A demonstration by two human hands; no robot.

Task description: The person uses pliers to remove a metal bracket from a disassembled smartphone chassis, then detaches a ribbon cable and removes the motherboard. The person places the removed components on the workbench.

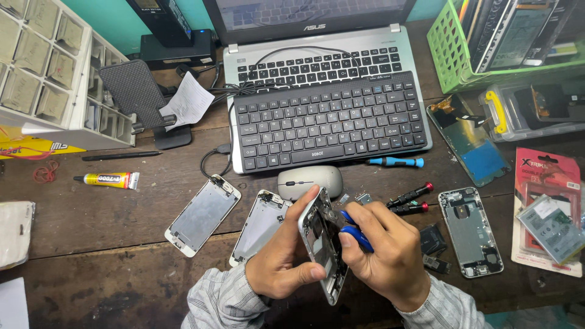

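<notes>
The left hand (281, 256) is closed around an opened phone body (322, 247), holding it on its edge above the near edge of the table (109, 244), with the thumb on the lower side and the fingers behind it. The right hand (384, 256) grips blue-handled pliers (352, 231), and their metal tip touches the inside of the phone body near its upper end. Just beside the left hand, two screen panels (203, 214) lie flat on the table, one next to the other (both with the pale back side up). Behind the hands, toward the middle of the table, there is a grey mouse (309, 181), and behind it a black keyboard (329, 122) rests on top of an open laptop (317, 58) at the far edge. To the right of the hands lie two small screwdrivers with red tips (409, 201), and a blue one (396, 162) is nearer to the keyboard. Another empty phone housing (470, 231) lies flat toward the right edge. Well apart, toward the left edge, lies a yellow glue tube (106, 179), and a green basket (454, 55) stands at the far right corner.
</notes>
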